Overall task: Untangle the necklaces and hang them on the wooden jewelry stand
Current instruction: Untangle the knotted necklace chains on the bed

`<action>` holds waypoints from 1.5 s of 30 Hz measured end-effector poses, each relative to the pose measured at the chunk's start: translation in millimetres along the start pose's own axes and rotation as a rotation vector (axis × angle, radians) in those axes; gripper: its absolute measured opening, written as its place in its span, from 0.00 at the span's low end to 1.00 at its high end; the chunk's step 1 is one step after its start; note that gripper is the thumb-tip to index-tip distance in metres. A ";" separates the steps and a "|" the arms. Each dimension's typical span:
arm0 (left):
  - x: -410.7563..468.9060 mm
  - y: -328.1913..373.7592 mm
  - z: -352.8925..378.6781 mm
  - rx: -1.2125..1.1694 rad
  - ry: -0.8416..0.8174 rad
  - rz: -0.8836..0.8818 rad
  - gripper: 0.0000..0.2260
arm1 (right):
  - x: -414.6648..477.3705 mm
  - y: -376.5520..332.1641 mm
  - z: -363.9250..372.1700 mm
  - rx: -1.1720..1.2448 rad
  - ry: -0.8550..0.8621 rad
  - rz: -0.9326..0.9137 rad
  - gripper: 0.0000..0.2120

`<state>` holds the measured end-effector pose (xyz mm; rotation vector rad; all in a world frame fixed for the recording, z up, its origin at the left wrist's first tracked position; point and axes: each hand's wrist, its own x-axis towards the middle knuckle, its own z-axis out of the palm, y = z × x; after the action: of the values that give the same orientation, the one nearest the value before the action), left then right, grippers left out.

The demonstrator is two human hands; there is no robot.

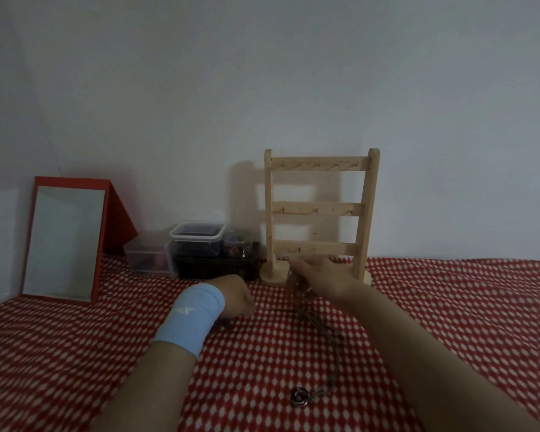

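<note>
A wooden jewelry stand (320,210) with three hook rails stands upright against the wall, and no necklace hangs on its hooks. My right hand (320,274) reaches toward its lowest rail and holds up a dark necklace chain (312,319). The chain trails down across the cloth to a round metal pendant (300,397) lying near the front. My left hand (237,296), with a light blue wristband, rests on the cloth to the left. It appears to pinch a thin chain end, but its fingers are hidden behind the back of the hand.
A red and white patterned cloth (75,353) covers the surface. A red-framed mirror (64,241) leans at the back left. Clear plastic boxes (197,241) and a dark tray (215,266) sit left of the stand against the white wall.
</note>
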<state>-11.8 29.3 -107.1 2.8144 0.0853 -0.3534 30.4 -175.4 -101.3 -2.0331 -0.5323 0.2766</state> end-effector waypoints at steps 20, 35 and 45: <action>20.4 14.6 -23.0 -0.364 0.014 0.138 0.11 | 16.4 26.6 -7.1 0.007 -0.136 -0.052 0.07; 16.5 17.9 -24.0 -0.665 0.160 0.270 0.18 | 15.7 19.8 -9.1 -0.106 -0.190 0.026 0.09; 28.5 19.2 -10.0 -0.377 0.327 0.254 0.03 | 15.9 26.1 -10.8 0.230 -0.149 -0.040 0.12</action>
<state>19.9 14.6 -99.5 2.4423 -0.1228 0.1676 55.4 -187.3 -118.3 -1.7864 -0.6042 0.4472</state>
